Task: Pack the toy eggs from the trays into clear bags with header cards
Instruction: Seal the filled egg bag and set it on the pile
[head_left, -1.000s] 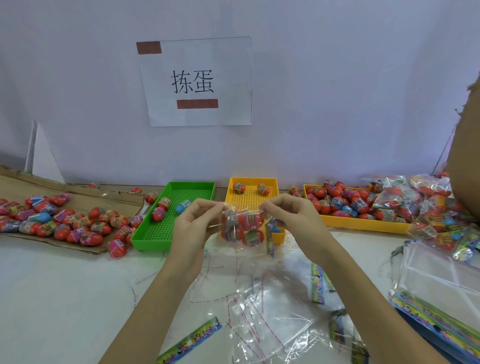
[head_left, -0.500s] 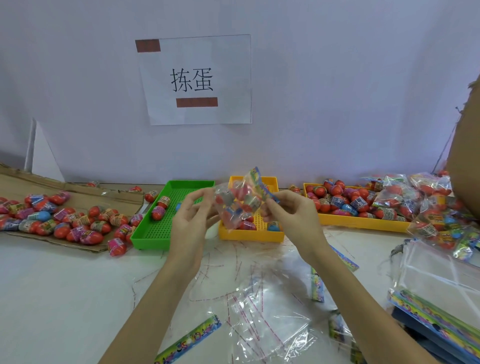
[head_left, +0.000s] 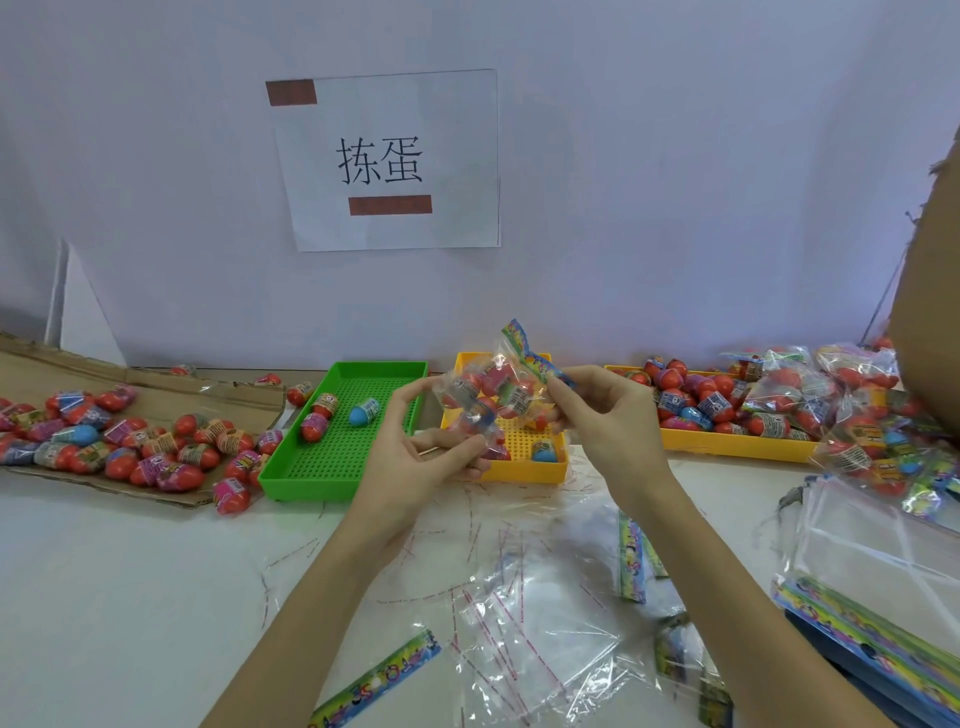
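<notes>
White flat table (head_left: 104, 597) with bare room at your near left, your left hand (head_left: 415, 457) and right hand (head_left: 602, 415) both pinching a crinkly clear bag of round red toy eggs (head_left: 488, 397), above the small yellow holey plastic tray (head_left: 524, 462).

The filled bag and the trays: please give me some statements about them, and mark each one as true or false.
1. Both hands hold the filled bag above the table. True: the left hand and the right hand grip it.
2. The green tray holds no eggs. False: a few eggs lie in it, one of them blue.
3. The bag's header card points up. True.
4. The finished bags are piled at the left. False: they are at the right; loose eggs lie on cardboard at the left.
5. A paper sign hangs on the wall. True.
</notes>
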